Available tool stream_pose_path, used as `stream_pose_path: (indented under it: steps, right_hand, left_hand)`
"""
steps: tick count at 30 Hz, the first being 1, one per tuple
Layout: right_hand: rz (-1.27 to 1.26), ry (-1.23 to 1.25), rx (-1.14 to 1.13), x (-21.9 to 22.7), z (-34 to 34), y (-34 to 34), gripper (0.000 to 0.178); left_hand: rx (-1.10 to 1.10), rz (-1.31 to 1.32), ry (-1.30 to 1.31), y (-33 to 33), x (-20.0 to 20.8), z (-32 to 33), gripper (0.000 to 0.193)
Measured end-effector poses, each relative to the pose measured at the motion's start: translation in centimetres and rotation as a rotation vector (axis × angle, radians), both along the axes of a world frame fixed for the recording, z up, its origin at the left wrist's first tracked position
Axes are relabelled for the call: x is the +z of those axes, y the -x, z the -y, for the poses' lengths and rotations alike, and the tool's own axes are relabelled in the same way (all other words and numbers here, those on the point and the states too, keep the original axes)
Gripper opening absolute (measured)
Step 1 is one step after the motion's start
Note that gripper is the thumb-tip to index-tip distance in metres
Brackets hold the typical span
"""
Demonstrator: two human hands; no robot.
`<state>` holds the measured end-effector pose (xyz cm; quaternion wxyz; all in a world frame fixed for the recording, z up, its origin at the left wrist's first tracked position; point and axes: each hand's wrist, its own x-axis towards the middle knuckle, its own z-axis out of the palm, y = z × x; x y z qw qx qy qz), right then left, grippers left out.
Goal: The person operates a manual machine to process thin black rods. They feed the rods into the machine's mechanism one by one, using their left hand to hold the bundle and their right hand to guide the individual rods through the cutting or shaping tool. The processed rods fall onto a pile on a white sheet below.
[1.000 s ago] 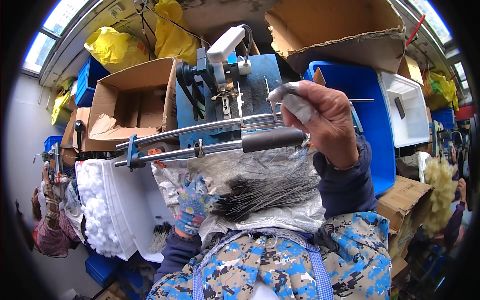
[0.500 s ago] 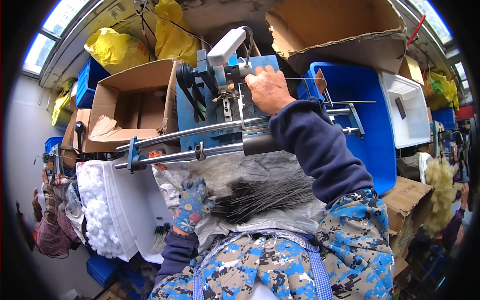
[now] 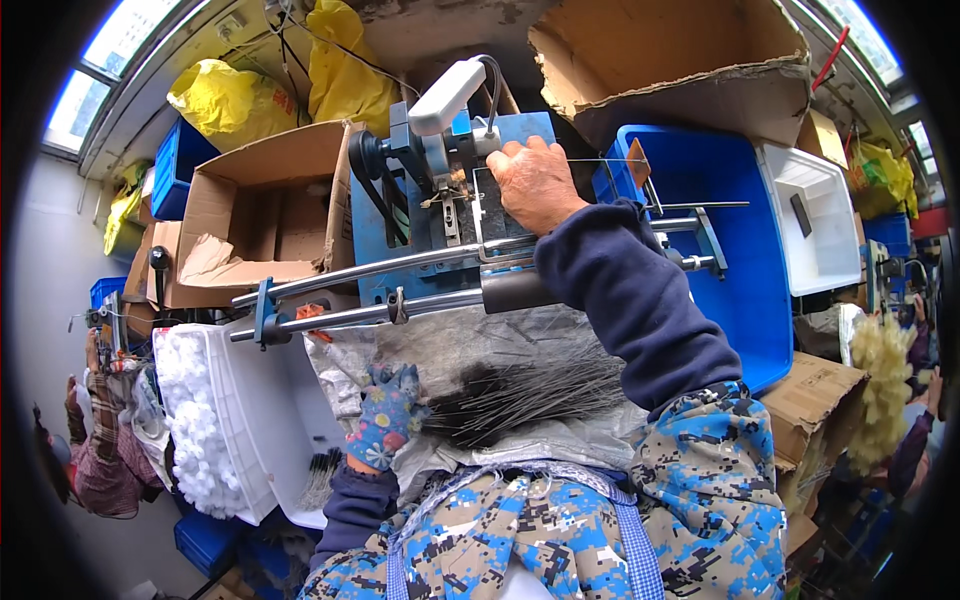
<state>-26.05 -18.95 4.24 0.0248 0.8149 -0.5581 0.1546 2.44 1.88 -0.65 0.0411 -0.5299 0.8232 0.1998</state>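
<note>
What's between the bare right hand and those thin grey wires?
Shiny metal rails, a dark-grey cylinder and silvery sheeting separate hand and wires in the head view.

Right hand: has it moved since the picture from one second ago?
Yes. Judged against the blue machine plate, the right hand has shifted left and farther forward, and now lies over the plate's right part.

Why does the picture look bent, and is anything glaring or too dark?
Head view: the fisheye lens bends straight edges toward the rim, where the corners go black; head view: the upper-left window looks washed out; head view: the metal rails glint.
</note>
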Motion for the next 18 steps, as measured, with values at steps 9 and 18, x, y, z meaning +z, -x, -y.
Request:
stream_pose_path:
  steps: [9, 18]
  right_hand:
    - [0.118, -0.041, 0.024, -0.3, 0.3, 0.1, 0.013]
    - [0.232, -0.107, 0.074, -0.3, 0.7, 0.2, 0.012]
  left_hand:
    - [-0.060, 0.040, -0.194, 0.0, 0.6, 0.8, 0.058]
    - [-0.106, -0.004, -0.016, -0.6, -0.1, 0.1, 0.055]
